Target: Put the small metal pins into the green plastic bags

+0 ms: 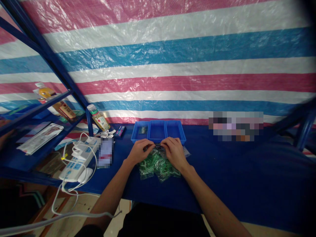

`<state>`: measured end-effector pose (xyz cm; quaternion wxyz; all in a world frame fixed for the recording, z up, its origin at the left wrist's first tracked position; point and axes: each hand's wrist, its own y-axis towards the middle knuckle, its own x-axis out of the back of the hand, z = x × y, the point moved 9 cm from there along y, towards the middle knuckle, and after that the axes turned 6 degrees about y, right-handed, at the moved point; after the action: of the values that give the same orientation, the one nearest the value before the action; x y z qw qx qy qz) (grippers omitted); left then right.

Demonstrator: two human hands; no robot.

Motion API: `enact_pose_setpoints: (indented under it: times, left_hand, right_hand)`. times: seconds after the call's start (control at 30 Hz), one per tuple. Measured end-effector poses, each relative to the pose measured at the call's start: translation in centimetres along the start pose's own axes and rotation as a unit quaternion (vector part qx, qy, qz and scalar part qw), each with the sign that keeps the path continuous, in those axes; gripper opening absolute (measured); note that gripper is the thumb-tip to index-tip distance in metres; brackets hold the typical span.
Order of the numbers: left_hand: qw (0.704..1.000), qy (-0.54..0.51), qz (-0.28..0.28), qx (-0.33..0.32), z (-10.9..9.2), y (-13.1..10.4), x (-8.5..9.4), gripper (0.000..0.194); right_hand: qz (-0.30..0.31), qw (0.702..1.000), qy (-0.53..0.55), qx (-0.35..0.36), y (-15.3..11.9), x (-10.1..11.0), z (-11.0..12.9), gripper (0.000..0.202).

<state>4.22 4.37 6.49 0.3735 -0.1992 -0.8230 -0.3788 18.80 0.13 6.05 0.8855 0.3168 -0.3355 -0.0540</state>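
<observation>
And not one word I can read from here! Print shows on the green-banded bottle (101,121), the brown-labelled bottle (67,110), the white packet (40,139), the small dark box (120,131), all too blurred.

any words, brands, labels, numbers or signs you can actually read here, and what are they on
None can be read.
Bottle right of the blue post: label print too small.
Amber bottle on the left shelf: label too blurred.
White packet: print too blurred.
Small dark box: marks too small.
Pixelated rectangle: hidden.
Bags of green pieces: no print made out.
</observation>
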Motion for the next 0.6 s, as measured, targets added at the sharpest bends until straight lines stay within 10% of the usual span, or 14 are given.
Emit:
enact_pose_setpoints:
  times: [0.6]
  left_hand:
    - [1.000,-0.018,0.019,-0.003,-0.07,-0.12,-0.47,0.017]
  right_hand:
    - [0.020,0.998,0.044,0.033,-0.14,-0.39,0.83,0.016]
